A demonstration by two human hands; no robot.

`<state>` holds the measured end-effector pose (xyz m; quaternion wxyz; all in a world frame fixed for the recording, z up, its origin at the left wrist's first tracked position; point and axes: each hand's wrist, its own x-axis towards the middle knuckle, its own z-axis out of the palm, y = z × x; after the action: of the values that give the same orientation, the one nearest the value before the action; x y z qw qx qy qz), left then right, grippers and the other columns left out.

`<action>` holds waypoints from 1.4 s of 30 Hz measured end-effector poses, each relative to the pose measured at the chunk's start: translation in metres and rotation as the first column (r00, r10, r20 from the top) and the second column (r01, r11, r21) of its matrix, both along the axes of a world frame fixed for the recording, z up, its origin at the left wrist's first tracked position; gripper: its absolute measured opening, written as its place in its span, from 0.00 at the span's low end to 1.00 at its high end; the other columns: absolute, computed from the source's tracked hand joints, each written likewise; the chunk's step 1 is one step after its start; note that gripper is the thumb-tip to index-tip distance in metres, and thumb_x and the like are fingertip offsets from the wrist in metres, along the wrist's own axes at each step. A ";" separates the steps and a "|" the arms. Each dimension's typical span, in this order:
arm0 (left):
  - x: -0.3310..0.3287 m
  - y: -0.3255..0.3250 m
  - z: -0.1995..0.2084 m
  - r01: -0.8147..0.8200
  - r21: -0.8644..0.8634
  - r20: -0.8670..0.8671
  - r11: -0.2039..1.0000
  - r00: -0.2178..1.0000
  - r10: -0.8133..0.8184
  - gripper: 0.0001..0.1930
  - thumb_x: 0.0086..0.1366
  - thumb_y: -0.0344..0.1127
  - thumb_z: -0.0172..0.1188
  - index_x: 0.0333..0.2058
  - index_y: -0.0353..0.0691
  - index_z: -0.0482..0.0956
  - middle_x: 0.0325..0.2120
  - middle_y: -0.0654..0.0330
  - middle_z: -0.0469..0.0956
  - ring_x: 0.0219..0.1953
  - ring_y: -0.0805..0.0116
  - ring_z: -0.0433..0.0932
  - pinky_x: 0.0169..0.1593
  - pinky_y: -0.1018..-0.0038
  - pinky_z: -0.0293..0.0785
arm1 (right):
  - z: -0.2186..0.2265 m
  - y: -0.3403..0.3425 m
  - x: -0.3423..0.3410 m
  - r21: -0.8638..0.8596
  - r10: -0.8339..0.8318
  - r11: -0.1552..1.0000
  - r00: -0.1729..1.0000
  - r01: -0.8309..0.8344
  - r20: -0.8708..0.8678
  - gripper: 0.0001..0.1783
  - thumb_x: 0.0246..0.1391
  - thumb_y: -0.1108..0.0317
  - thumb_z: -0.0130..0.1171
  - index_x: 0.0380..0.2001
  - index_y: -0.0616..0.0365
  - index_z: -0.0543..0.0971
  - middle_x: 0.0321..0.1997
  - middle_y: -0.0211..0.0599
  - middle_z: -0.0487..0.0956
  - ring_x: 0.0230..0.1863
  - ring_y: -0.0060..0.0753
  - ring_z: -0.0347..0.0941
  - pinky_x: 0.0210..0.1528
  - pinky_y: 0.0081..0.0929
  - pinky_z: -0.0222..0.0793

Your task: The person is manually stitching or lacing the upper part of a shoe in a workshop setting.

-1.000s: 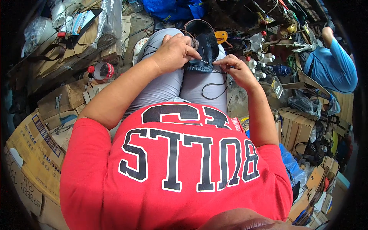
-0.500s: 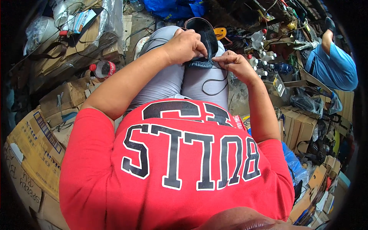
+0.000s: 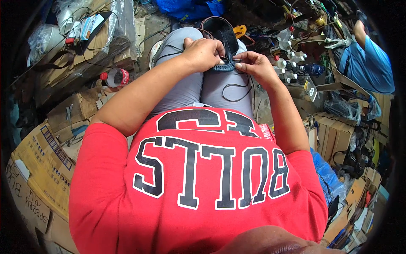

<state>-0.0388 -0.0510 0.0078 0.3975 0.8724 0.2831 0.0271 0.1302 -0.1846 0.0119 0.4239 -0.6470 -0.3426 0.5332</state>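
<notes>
A dark leather shoe point(image 3: 224, 34) rests over my grey-trousered thighs, its opening toward the far side and its puckered edge nearest me. My left hand point(image 3: 204, 53) is closed at the left of that edge, fingers curled over the shoe. From the right, my right hand point(image 3: 254, 64) pinches thumb to finger beside the edge, on what looks like a thin dark lace. The loose lace point(image 3: 237, 92) curls in a loop over my right thigh. More thin dark cord point(image 3: 169, 49) lies across my left knee. The exact spot between the fingertips is too small to make out.
A bottle with a red cap point(image 3: 115, 78) lies at left beside cardboard point(image 3: 78, 103). Several small bottles point(image 3: 292, 65) stand to the right. Beyond the shoe are a yellow-orange sole-shaped piece point(image 3: 240, 31) and a blue sheet point(image 3: 190, 9). A person in blue point(image 3: 366, 63) sits far right.
My left hand has turned and shifted slightly toward me. My right hand has moved a little left, its fingers closer over the shoe's edge. The lace loop has shifted slightly.
</notes>
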 end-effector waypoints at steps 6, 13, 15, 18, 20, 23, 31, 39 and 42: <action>0.006 0.001 0.012 0.109 -0.028 -0.016 0.994 0.994 -0.110 0.05 0.50 0.37 0.64 0.27 0.48 0.80 0.24 0.67 0.79 0.33 0.68 0.76 0.45 0.66 0.56 | 0.012 0.011 0.002 -0.096 0.132 0.988 0.984 -0.121 0.117 0.09 0.46 0.75 0.64 0.33 0.64 0.80 0.29 0.29 0.79 0.31 0.16 0.73 0.38 0.16 0.71; -0.005 0.008 0.019 0.261 0.347 0.030 0.901 0.957 -0.289 0.02 0.51 0.35 0.61 0.25 0.48 0.80 0.25 0.65 0.77 0.40 0.63 0.71 0.44 0.63 0.59 | 0.006 0.003 0.015 -0.008 0.136 0.991 0.986 -0.136 0.097 0.06 0.47 0.72 0.64 0.27 0.63 0.79 0.27 0.27 0.77 0.29 0.16 0.71 0.36 0.17 0.68; -0.013 0.011 0.020 0.204 0.256 0.026 0.945 0.976 -0.217 0.02 0.52 0.34 0.60 0.25 0.47 0.78 0.24 0.65 0.77 0.40 0.63 0.71 0.45 0.62 0.59 | -0.001 -0.006 0.025 0.034 0.106 0.993 0.991 -0.109 0.078 0.08 0.48 0.69 0.65 0.28 0.62 0.78 0.27 0.26 0.77 0.31 0.16 0.70 0.38 0.18 0.66; -0.007 0.011 0.013 0.240 0.192 0.024 0.952 0.968 -0.249 0.02 0.53 0.32 0.57 0.27 0.43 0.76 0.26 0.58 0.77 0.36 0.56 0.74 0.39 0.62 0.66 | -0.002 -0.013 0.020 0.032 0.043 0.999 0.999 -0.044 0.028 0.12 0.48 0.66 0.66 0.34 0.59 0.77 0.30 0.24 0.75 0.36 0.17 0.69 0.40 0.17 0.65; -0.001 0.009 0.010 0.256 0.117 0.011 0.959 0.966 -0.259 0.03 0.54 0.32 0.57 0.28 0.42 0.75 0.26 0.55 0.78 0.34 0.53 0.75 0.37 0.62 0.68 | -0.002 -0.018 0.009 0.042 0.005 0.999 0.994 -0.010 0.107 0.12 0.47 0.65 0.66 0.33 0.59 0.78 0.31 0.25 0.75 0.36 0.17 0.69 0.40 0.17 0.65; 0.004 0.004 0.009 0.263 0.093 0.092 0.960 0.958 -0.271 0.04 0.55 0.30 0.54 0.31 0.40 0.75 0.26 0.50 0.77 0.32 0.49 0.76 0.35 0.62 0.71 | 0.001 -0.026 0.008 0.052 0.031 0.997 0.954 -0.048 0.298 0.11 0.46 0.65 0.66 0.31 0.60 0.79 0.31 0.26 0.75 0.37 0.18 0.69 0.41 0.18 0.65; -0.002 0.005 0.004 0.406 0.341 0.043 0.848 0.894 -0.445 0.05 0.58 0.32 0.51 0.32 0.43 0.74 0.24 0.50 0.77 0.32 0.49 0.76 0.37 0.58 0.69 | 0.030 -0.036 0.041 0.078 -0.001 0.997 0.986 -0.012 0.168 0.08 0.48 0.66 0.61 0.29 0.59 0.76 0.31 0.26 0.73 0.35 0.20 0.67 0.41 0.19 0.63; -0.005 0.005 0.004 0.383 0.333 0.050 0.862 0.906 -0.421 0.04 0.58 0.31 0.51 0.32 0.43 0.73 0.23 0.50 0.77 0.33 0.49 0.76 0.36 0.58 0.67 | 0.003 -0.020 0.054 0.115 -0.114 0.993 0.397 0.021 0.911 0.09 0.45 0.64 0.62 0.31 0.53 0.80 0.39 0.33 0.75 0.40 0.32 0.73 0.42 0.31 0.68; -0.005 0.006 0.001 0.374 0.321 0.054 0.870 0.910 -0.411 0.04 0.58 0.32 0.51 0.32 0.43 0.73 0.23 0.51 0.76 0.32 0.49 0.75 0.37 0.58 0.66 | 0.042 -0.011 0.028 0.131 -0.043 0.967 0.367 -0.219 0.929 0.07 0.45 0.69 0.61 0.31 0.54 0.79 0.40 0.35 0.74 0.39 0.38 0.72 0.43 0.33 0.66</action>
<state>-0.0437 -0.0451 0.0090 0.2725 0.9589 0.0677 0.0414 0.1577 -0.1957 0.0535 0.2019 -0.7603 -0.6148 0.0567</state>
